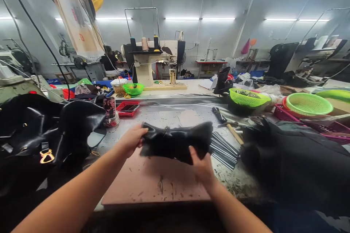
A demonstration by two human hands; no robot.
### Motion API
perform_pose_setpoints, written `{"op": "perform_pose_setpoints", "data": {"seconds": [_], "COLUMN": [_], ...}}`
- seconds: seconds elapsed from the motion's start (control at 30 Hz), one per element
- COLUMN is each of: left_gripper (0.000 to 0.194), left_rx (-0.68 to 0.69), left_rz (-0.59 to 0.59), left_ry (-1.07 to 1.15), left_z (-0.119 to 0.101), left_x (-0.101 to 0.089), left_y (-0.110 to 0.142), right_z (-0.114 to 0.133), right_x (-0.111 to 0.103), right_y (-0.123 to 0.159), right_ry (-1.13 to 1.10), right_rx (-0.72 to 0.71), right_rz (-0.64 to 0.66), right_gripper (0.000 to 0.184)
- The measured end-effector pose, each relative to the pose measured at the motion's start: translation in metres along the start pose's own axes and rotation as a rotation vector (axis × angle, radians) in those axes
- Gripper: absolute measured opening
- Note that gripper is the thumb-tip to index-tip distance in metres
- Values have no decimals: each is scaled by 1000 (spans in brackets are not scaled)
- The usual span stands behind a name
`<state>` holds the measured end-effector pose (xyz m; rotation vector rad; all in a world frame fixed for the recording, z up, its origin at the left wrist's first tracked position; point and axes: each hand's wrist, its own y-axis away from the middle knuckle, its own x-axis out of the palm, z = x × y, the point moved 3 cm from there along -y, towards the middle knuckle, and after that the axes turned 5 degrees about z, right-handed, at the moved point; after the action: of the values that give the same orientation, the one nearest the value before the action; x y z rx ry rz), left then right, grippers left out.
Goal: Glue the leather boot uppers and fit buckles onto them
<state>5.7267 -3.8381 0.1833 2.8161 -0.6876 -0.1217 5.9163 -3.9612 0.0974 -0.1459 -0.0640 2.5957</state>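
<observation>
A folded black leather piece (176, 142) is held just above a pinkish work board (153, 185) on the bench. My left hand (131, 140) grips its left end, fingers closed over the edge. Closed on its lower right part is my right hand (201, 165), with the thumb on top. A stack of dark strips (222, 147) lies right beside the piece.
Black leather bags (41, 134) are heaped at the left and dark material (295, 156) at the right. Green baskets (247, 97) and a hammer (226, 123) lie behind, with a phone (109, 108), a red tray (127, 108) and a sewing machine (153, 62) further back.
</observation>
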Motion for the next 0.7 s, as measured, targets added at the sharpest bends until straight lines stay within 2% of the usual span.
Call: {"op": "perform_pose_setpoints", "data": {"seconds": [0.07,0.2,0.27,0.33,0.4,0.43,0.53,0.6,0.63,0.7], "left_gripper": [14,20,16,23,30,30,28,30,32,39], "left_rx": [-104,-292,-282,-204,-121,-70,183,400,470,526], "left_rz": [-11,-116,-96,13,123,158,253,268,257,245], "left_ry": [128,440,533,559,390,222,-379,-722,-870,-1101], "left_z": [28,83,105,121,134,139,151,158,164,175], "left_x": [-11,-24,-25,-26,-26,-26,-19,-13,-12,-10], "left_y": [6,18,21,23,22,21,15,8,4,-4], "right_z": [9,9,1,-9,-21,-25,-28,-25,-24,-18], "right_x": [-12,-17,-13,-8,-3,-2,3,8,10,12], "right_y": [-9,-18,-19,-19,-23,-27,-43,-51,-54,-62], "right_ry": [-238,-500,-539,-485,-271,-112,449,766,871,964], "right_rx": [128,361,374,352,312,253,-69,-220,-237,-220], "right_rz": [13,316,475,630,727,724,594,565,588,663], "right_gripper": [32,24,21,23,30,32,43,50,48,36]}}
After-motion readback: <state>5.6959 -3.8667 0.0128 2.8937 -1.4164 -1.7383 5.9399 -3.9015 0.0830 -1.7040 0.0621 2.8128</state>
